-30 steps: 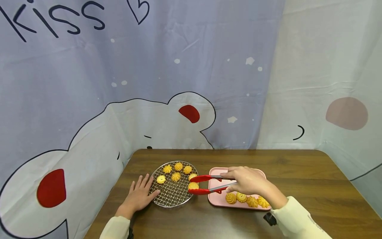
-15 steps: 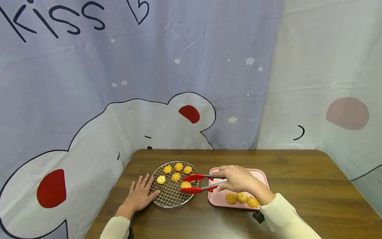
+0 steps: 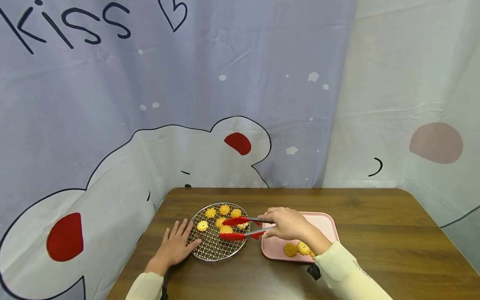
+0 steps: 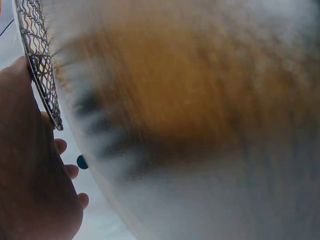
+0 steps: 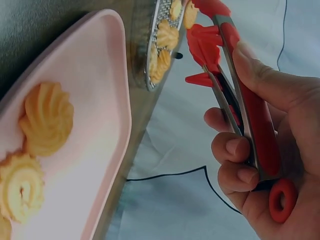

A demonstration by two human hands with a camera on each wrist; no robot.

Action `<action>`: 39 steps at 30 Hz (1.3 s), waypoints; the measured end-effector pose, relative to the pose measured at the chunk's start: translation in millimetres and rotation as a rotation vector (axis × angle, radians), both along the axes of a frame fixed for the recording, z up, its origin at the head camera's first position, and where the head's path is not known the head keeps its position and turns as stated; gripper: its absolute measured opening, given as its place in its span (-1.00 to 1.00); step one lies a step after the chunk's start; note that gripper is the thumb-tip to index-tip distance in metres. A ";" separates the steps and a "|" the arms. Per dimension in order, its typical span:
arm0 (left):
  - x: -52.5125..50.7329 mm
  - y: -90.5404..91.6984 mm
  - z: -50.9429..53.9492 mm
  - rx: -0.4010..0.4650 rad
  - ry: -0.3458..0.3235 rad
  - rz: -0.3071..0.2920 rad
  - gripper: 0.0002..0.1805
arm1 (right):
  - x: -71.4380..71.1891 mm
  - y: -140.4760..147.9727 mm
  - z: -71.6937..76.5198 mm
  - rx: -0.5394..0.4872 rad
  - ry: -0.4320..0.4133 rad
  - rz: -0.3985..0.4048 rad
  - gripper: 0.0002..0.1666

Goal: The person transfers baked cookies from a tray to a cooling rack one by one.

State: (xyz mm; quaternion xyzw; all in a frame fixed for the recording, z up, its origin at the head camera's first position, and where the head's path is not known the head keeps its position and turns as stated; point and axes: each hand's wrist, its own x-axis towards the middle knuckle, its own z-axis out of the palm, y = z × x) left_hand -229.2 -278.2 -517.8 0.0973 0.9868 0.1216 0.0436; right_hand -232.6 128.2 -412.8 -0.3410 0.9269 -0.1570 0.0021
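Note:
My right hand point(image 3: 290, 227) grips red-tipped metal tongs point(image 3: 258, 234), its thumb and fingers curled round the handles in the right wrist view. Between the tong tips sits a swirled yellow butter cookie point(image 3: 226, 229), above a round wire rack point(image 3: 211, 250). Several other piped cookies point(image 3: 210, 213) lie on the rack, mostly toward its far side. My left hand point(image 3: 174, 246) lies with fingers spread at the rack's left rim, touching it. Below my right hand is a pink tray point(image 3: 327, 229) with a swirled cookie point(image 5: 47, 119) and others near its front edge, partly hidden by the sleeve.
The rack and tray stand side by side on a brown wooden table point(image 3: 378, 233). A printed curtain point(image 3: 292, 96) hangs behind the table and along its left and right. The near half of the rack shows bare mesh.
My right hand has moved left with the tongs, carrying the cookie from the rack's right edge toward its middle. My left hand has stayed in place.

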 end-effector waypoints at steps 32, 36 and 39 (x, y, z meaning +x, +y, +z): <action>1.6 1.7 2.1 -0.005 -0.005 0.003 -0.08 | -17.2 -43.9 -16.5 0.012 -0.034 -0.016 -0.37; 1.7 1.8 2.5 0.000 -0.013 0.007 -0.08 | -19.8 -47.9 -19.2 0.014 -0.040 -0.016 -0.37; 1.8 2.0 2.8 0.002 -0.017 0.007 -0.08 | -21.3 -51.0 -20.9 0.021 -0.044 -0.019 -0.37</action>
